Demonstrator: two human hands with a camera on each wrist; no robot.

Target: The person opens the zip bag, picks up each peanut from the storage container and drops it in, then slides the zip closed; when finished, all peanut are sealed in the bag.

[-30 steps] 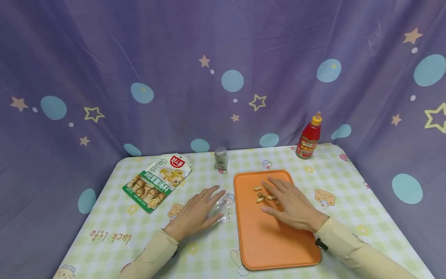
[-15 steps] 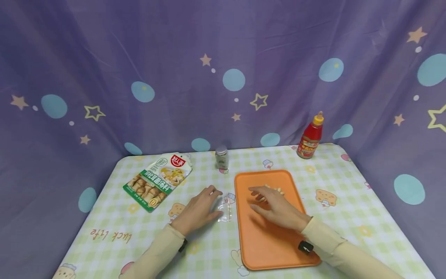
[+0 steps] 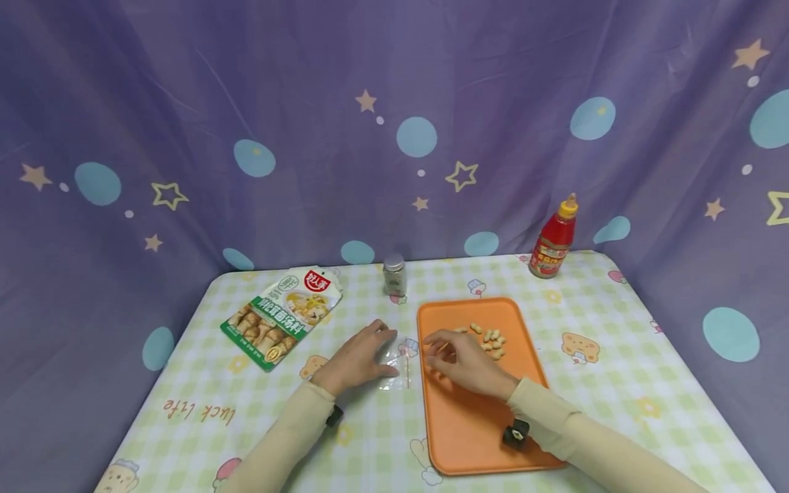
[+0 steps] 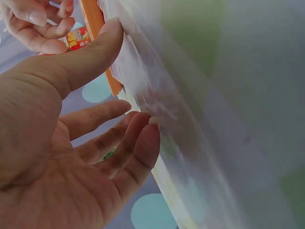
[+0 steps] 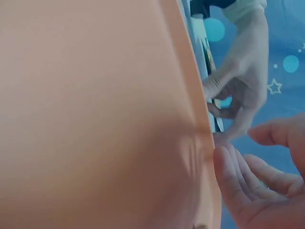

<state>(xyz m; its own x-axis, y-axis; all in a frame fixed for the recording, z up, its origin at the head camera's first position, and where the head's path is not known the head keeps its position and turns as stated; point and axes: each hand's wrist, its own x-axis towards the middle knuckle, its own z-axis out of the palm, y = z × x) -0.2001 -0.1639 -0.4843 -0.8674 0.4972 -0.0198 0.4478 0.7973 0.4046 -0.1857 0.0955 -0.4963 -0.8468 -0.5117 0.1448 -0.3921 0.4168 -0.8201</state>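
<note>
A small clear plastic bag lies flat on the table, left of the orange tray. My left hand reaches over the bag, thumb and fingers spread apart. In the left wrist view the thumb tip and fingertips of the left hand come down at the plastic; firm contact cannot be told. My right hand hovers above the tray near its left rim, fingers loosely bent. In the right wrist view nothing shows between the fingers of the right hand. Several unshelled peanuts lie on the tray, some partly hidden behind this hand.
A green and white seasoning packet with mushroom pictures lies at the left. Toward the back edge stand a small glass jar and a red sauce bottle with a yellow cap. A purple curtain hangs behind the checked tablecloth.
My right hand has shifted left across the tray, from over the peanuts to near the left rim, uncovering more peanuts. The left hand has moved slightly right over the bag.
</note>
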